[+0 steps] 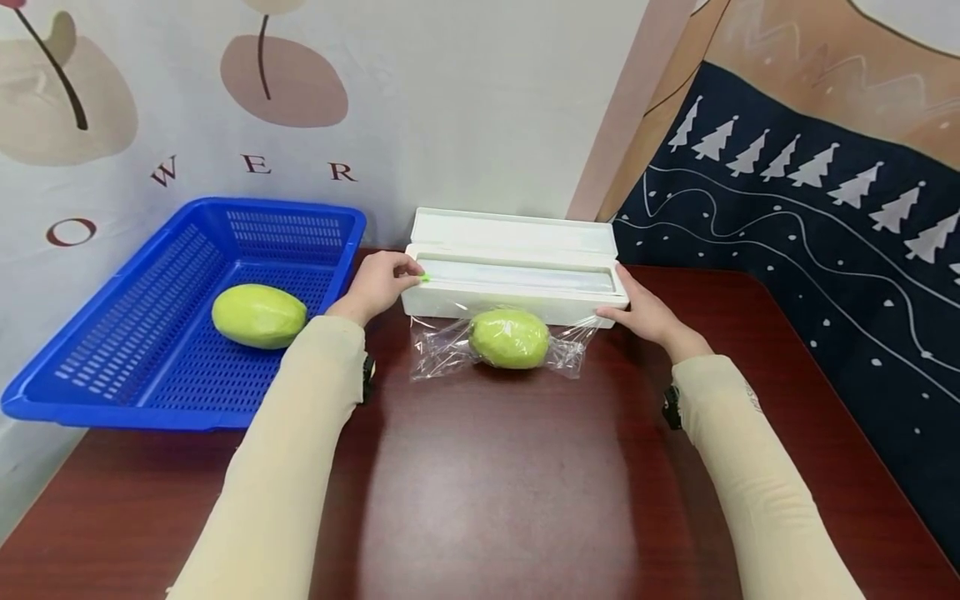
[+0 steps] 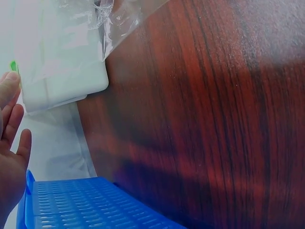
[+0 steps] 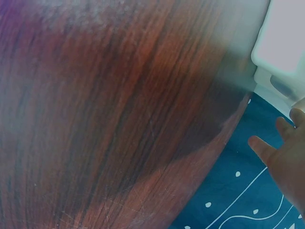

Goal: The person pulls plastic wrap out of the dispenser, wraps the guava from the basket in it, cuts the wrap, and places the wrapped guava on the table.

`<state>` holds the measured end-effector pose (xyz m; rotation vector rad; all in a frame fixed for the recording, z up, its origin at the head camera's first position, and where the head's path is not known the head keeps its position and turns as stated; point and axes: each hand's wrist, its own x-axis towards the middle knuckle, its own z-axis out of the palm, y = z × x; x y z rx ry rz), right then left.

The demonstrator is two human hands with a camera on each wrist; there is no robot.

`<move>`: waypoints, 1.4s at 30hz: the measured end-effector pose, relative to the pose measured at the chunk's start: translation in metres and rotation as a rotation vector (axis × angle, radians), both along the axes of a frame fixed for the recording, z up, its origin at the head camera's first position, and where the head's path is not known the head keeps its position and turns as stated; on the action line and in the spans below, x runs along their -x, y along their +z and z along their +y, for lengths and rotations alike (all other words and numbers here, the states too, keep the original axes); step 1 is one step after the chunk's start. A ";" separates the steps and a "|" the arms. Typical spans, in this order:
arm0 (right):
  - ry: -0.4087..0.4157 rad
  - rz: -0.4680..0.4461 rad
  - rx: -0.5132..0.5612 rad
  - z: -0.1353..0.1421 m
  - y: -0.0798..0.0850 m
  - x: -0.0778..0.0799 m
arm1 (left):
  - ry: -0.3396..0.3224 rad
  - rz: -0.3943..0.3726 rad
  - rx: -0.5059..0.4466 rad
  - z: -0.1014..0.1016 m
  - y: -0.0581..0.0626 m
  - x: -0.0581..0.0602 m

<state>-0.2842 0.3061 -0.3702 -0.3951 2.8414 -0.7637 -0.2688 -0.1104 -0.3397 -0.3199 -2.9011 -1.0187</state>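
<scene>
A white cling film dispenser box [image 1: 517,305] stands at the back of the table with its lid [image 1: 513,232] raised. My left hand [image 1: 377,285] pinches a small green slider cutter [image 1: 425,277] at the box's left end. At the other end, my right hand [image 1: 647,310] holds the corner, thumb on the front and fingers along the side. A pale green oval fruit [image 1: 510,338], wrapped in clear cling film [image 1: 442,348], lies against the box front. In the left wrist view, film [image 2: 128,19] hangs over the box's edge.
A blue perforated basket [image 1: 150,408] sits on the left, with another green oval fruit [image 1: 258,317] in it. The brown wooden table [image 1: 495,483] extends toward me. A printed cloth [image 1: 480,100] hangs behind, and a dark tree-patterned cloth [image 1: 825,275] borders the right.
</scene>
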 end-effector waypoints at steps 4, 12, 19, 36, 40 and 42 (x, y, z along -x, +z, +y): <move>0.002 -0.002 0.001 0.000 0.000 0.001 | -0.003 -0.001 0.004 -0.002 0.000 0.000; 0.004 0.000 -0.008 0.001 0.001 0.001 | 0.001 -0.027 0.002 -0.002 0.002 0.000; 0.001 0.006 -0.005 0.002 0.001 0.001 | -0.004 -0.023 0.012 -0.001 0.004 0.000; -0.012 -0.021 0.003 -0.005 0.001 0.001 | 0.027 -0.042 0.004 -0.010 0.004 -0.005; -0.011 -0.017 0.001 -0.003 0.001 0.000 | 0.040 -0.035 0.036 -0.010 0.006 -0.005; -0.014 -0.012 0.001 -0.002 0.002 -0.001 | 0.044 -0.037 0.045 -0.007 0.008 -0.004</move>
